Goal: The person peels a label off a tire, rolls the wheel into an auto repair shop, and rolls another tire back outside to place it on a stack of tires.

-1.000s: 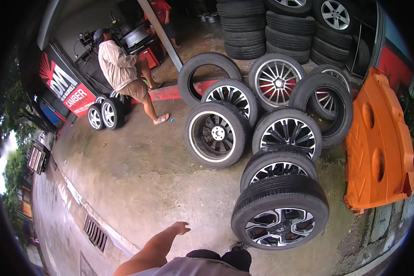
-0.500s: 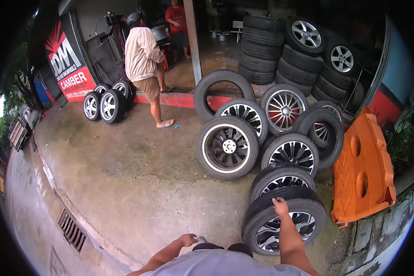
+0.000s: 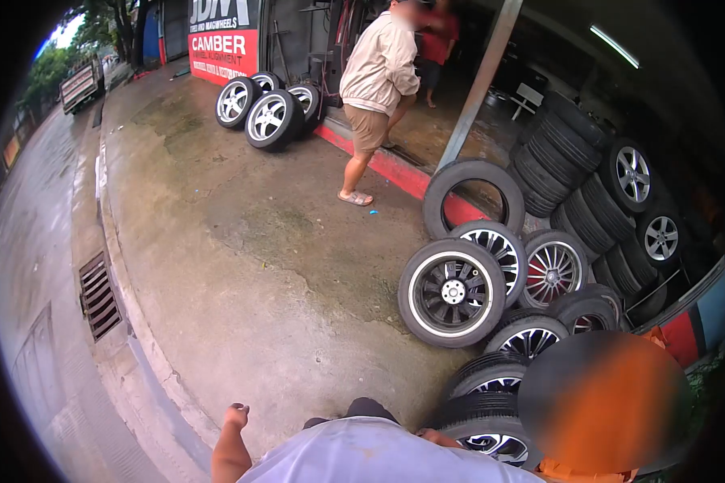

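Low in the head view, my left hand (image 3: 236, 414) hangs over the wet pavement with its fingers curled in and nothing visible in them. My right hand (image 3: 438, 437) is at the edge of my shirt, close to the nearest tire (image 3: 487, 431), which has a black and silver wheel. My shirt partly covers this hand, so its fingers do not show clearly. Beyond it, leaning wheels with tires include one with a white-edged rim (image 3: 417, 312) and one with black and silver spokes (image 3: 532, 342).
A person in a beige jacket (image 3: 379, 68) stands at the red step (image 3: 399, 175); another in a red shirt (image 3: 439, 36) is inside. Tire stacks (image 3: 557, 153) line the shop on the right. Several wheels (image 3: 271, 119) stand by the sign. A drain grate (image 3: 99, 296) lies left.
My view has turned left, so the shop and wheels appear further right. My right hand has come off the nearest tire and back toward my body. My left hand has swung outward.
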`<action>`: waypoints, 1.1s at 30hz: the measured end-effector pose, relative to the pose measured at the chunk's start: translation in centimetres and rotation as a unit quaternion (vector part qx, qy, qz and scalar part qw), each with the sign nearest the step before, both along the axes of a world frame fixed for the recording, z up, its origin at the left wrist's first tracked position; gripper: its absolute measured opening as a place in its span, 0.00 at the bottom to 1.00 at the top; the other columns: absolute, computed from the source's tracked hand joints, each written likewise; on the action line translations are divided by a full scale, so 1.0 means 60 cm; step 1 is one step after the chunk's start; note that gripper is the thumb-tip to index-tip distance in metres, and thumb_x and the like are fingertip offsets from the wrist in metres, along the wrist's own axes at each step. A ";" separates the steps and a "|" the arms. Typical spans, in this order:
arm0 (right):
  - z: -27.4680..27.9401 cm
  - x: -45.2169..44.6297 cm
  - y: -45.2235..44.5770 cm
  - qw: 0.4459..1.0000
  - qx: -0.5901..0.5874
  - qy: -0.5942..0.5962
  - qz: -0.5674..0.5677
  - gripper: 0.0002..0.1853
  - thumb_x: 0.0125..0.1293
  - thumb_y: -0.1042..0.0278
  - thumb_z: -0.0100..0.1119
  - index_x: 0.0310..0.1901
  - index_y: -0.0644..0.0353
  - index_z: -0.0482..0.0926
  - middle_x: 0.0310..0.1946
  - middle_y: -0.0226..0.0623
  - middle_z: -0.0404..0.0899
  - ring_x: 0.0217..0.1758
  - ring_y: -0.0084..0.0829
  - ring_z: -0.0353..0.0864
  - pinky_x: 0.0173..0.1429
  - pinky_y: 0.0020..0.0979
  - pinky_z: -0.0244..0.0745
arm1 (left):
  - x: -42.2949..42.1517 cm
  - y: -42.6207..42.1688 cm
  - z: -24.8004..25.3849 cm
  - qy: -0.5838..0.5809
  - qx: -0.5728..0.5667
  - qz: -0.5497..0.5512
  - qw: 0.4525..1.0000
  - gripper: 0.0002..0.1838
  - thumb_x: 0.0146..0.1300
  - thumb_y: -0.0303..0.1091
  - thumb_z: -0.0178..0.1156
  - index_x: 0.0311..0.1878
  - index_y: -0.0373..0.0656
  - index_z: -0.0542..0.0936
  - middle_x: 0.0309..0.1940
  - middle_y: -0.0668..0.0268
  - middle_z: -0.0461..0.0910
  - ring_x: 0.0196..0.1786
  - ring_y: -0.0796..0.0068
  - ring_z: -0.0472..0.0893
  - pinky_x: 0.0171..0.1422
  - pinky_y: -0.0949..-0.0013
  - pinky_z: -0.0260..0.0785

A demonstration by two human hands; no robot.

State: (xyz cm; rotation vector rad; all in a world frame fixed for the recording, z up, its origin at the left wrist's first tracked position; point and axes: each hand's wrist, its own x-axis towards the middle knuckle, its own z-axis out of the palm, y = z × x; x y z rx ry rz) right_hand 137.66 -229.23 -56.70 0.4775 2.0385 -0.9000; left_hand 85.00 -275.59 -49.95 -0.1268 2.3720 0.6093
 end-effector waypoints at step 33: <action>0.240 -2.029 0.024 0.951 -0.063 0.253 0.166 0.36 0.64 0.41 0.68 0.65 0.59 0.76 0.55 0.47 0.84 0.59 0.45 0.83 0.64 0.40 0.76 | -0.598 -0.070 0.013 -0.157 0.012 0.261 0.952 0.25 0.69 0.45 0.64 0.62 0.37 0.81 0.56 0.48 0.83 0.60 0.54 0.81 0.65 0.58 0.73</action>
